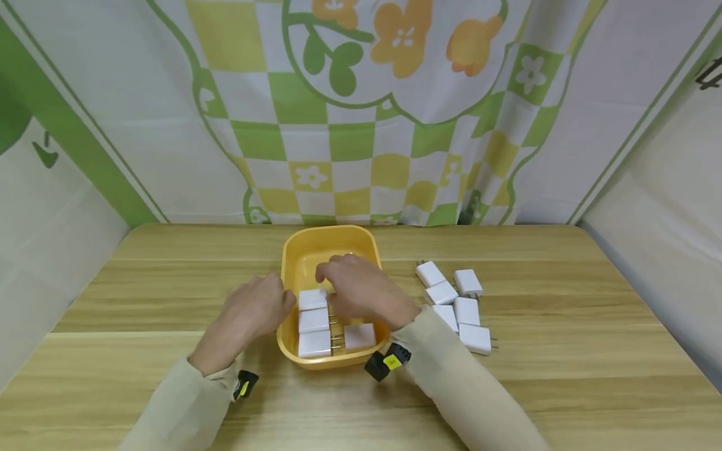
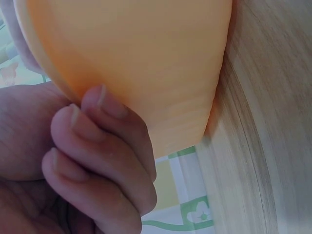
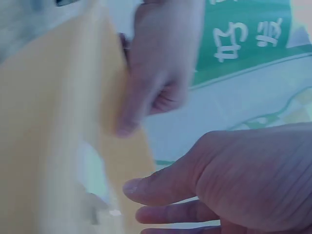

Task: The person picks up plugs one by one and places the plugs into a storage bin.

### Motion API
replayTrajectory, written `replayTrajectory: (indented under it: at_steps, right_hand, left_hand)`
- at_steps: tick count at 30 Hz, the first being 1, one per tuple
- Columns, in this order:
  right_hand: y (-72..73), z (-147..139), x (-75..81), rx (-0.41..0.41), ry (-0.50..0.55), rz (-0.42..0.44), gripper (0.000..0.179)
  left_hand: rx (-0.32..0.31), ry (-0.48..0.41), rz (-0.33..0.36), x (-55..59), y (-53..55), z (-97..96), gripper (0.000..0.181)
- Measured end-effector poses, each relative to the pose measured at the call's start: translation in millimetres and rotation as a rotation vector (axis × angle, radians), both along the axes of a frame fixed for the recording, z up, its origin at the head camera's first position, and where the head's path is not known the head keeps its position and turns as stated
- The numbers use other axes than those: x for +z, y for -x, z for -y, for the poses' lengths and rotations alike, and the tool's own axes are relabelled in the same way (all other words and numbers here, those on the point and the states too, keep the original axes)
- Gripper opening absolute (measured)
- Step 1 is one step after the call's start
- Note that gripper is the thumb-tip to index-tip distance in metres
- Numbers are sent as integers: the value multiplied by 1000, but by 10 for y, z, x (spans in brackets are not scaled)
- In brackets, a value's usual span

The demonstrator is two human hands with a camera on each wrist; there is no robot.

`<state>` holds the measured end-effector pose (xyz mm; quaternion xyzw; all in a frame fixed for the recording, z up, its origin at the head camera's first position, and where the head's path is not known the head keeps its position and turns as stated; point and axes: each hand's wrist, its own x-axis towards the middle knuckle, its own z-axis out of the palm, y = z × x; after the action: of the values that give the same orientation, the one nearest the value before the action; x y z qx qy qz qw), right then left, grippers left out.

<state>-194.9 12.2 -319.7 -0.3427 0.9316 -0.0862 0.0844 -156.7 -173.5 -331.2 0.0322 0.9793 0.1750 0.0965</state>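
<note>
Left hand [image 1: 254, 307] curled at the left rim of a yellow bin [image 1: 304, 260], thumb at the edge, bent fingers against the outer wall, gripping it. Right hand [image 1: 361, 288] over the bin's interior, thumb and visible fingers extended and apart in the right wrist view; nothing seen in its hold. Bin stands upright on a wood-grain table [image 1: 169, 294], long side running away from the person. Inside, along the left wall: a column of three white plug adapters [image 1: 313, 321], prongs of the nearer two pointing right. One more adapter [image 1: 360, 337] lies in the near right part, prongs toward the column. Area under the right palm hidden. Right of the bin, well apart from it: a loose cluster of six white adapters [image 1: 467, 311], set at mixed angles, several touching. Pale sleeves [image 1: 468, 382] on both arms; a small black device with yellow label [image 1: 388, 362] at each wrist. Beyond the table's far edge hangs a printed curtain [image 1: 350, 144], green, yellow and white checks, orange flowers above.
</note>
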Motion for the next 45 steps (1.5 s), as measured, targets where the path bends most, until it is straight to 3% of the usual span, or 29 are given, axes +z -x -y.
replayTrajectory:
  at_steps: [10, 17, 21, 24, 28, 35, 45]
  right_hand:
    - [100, -412, 288, -118, 122, 70, 38]
    - [309, -786, 304, -232, 223, 11, 40]
    - [418, -1019, 275, -369, 248, 41, 44]
    - [471, -1153, 232, -470, 219, 108, 50]
    - [509, -1244, 162, -530, 123, 182, 56]
    - [526, -1291, 70, -601, 32, 273, 33]
    - [555, -1298, -31, -635, 19, 338, 35]
  left_hand:
    - [-8, -10, -16, -12, -7, 13, 38]
    - [-3, -14, -6, -15, 1, 13, 38]
    - [-7, -19, -7, -19, 1, 12, 38]
    - [-8, -25, -5, -21, -1, 11, 38]
    - [-3, -22, 1, -15, -3, 8, 39]
    - [-1, -26, 5, -11, -6, 8, 39]
    - [-2, -29, 2, -11, -8, 8, 39]
